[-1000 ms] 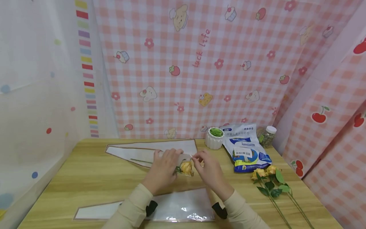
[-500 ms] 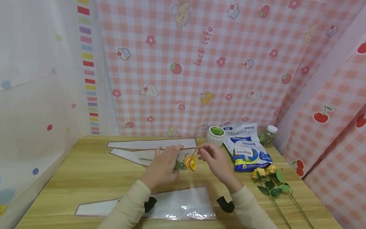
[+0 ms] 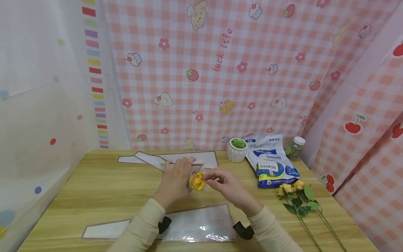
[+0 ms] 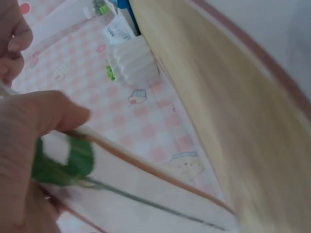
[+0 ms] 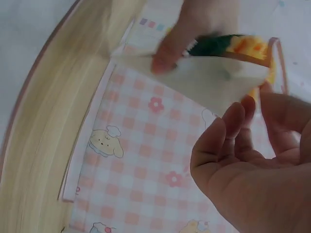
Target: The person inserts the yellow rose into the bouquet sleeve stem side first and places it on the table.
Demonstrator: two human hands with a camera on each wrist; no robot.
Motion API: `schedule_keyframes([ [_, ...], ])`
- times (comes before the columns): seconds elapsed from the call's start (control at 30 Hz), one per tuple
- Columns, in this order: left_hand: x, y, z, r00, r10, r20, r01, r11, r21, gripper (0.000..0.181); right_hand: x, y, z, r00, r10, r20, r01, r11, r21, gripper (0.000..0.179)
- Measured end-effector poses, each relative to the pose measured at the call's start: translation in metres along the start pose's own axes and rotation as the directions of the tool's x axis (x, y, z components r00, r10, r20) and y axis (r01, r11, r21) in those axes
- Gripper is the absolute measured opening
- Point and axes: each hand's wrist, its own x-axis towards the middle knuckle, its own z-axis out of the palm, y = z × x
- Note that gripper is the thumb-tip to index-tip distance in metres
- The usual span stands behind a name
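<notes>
Yellow rose (image 3: pixel 197 182), ruffled petals, centre, in tapered film sleeve (image 5: pixel 204 80) w/ brown edging. Person's L grip (image 3: pixel 177 180) holds film sleeve; R grip (image 3: pixel 225 183) pinches its mouth nr rose. 2 flat sleeves (image 3: pixel 201 224) on wood-grain table (image 3: pixel 126 196); white fluted pot (image 3: pixel 236 154) + glossy bag (image 3: pixel 277 175) at back R. Pink-check cloth (image 3: pixel 176 80) behind.

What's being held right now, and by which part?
Left hand grips the brown-edged wrapper and yellow rose together, around the leaves below the bloom. Right hand at the wrapper's bloom end: hold unclear.
</notes>
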Motion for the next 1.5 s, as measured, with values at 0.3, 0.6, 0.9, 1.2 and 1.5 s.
schedule_keyframes([
  [0.3, 0.003, -0.001, 0.004, 0.972, 0.021, -0.236, -0.024, 1.000, -0.011, 0.084, -0.002, -0.010, 0.010, 0.989, -0.099, -0.108, 0.067, 0.960, -0.273, 0.037],
  [0.6, 0.003, 0.001, 0.007, 0.928, 0.140, -0.346, -0.127, 0.990, 0.062, 0.066, -0.005, -0.010, 0.019, 0.922, -0.281, -0.266, 0.058, 0.780, -0.623, 0.025],
  [0.9, 0.004, 0.000, 0.005, 0.928, 0.193, -0.319, -0.183, 0.981, 0.060, 0.074, 0.002, -0.006, 0.002, 0.906, 0.240, -0.349, -0.143, 0.949, 0.281, 0.012],
  [1.2, 0.004, 0.000, 0.007, 0.904, 0.260, -0.340, -0.247, 0.966, 0.081, 0.071, 0.001, 0.001, -0.002, 0.958, -0.170, -0.230, 0.059, 0.904, -0.424, 0.011],
  [1.5, 0.003, 0.000, 0.006, 0.916, 0.257, -0.308, -0.236, 0.966, 0.106, 0.064, 0.001, -0.002, -0.001, 0.887, -0.130, -0.443, 0.042, 0.978, -0.202, 0.007],
])
